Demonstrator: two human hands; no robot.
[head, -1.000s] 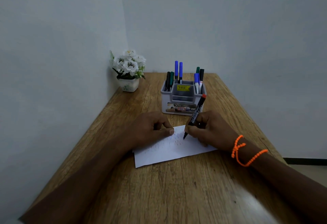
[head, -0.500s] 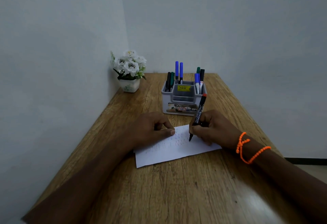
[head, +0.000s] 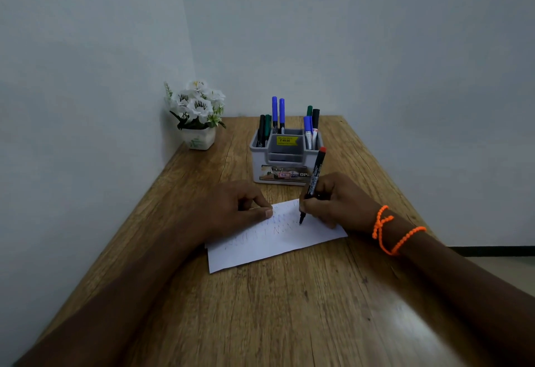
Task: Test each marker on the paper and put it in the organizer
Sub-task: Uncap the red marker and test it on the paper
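Observation:
A white sheet of paper [head: 275,246] lies on the wooden table [head: 289,308], with faint scribbled lines on it. My right hand [head: 335,201] grips a black marker with a red end [head: 314,177], its tip touching the paper. My left hand [head: 231,207] rests on the paper's left part with fingers curled, pinning it down. Behind the hands stands a grey organizer [head: 285,164] holding several markers, blue [head: 278,113], green and black.
A small white pot of white flowers [head: 198,114] stands at the table's far left corner against the wall. Walls close the table in at the left and back. An orange bead bracelet [head: 390,230] is on my right wrist.
My right hand has moved the marker tip a little to the right and down across the paper, adding strokes. My left hand has stayed in place.

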